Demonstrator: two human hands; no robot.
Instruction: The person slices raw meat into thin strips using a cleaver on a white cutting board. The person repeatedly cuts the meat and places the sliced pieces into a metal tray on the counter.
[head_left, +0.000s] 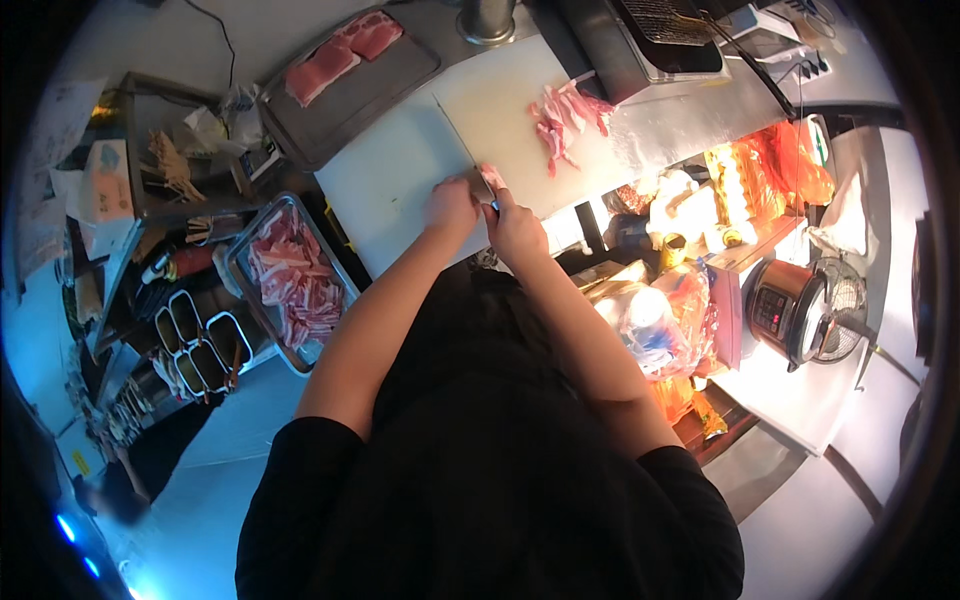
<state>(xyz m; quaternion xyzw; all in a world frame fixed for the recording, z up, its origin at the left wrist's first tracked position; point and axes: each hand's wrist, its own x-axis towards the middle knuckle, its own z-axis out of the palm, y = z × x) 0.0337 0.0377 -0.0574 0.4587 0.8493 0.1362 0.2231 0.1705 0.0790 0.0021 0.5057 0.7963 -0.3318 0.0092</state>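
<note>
On a white cutting board (375, 180), my right hand (516, 229) grips the handle of a long thin-bladed knife (456, 129), whose blade points away from me. A small piece of raw meat (491, 177) lies against the blade's right side, by my right fingers. My left hand (452, 206) is bent over the board just left of the knife; what its fingers touch is hidden. Trimmed strips of pale and pink meat (566, 120) lie in a pile on the board's right part. Larger meat slabs (322, 69) rest on a metal tray (360, 94) beyond the board.
A metal tray (289, 201) of sliced raw meat (296, 277) stands left of the board. Several small containers (202, 360) are further left. A metal cylinder (486, 19) stands behind the board. Plastic bags (675, 315) and an electric cooker (784, 311) are at right. Someone's arm (131, 469) shows far left.
</note>
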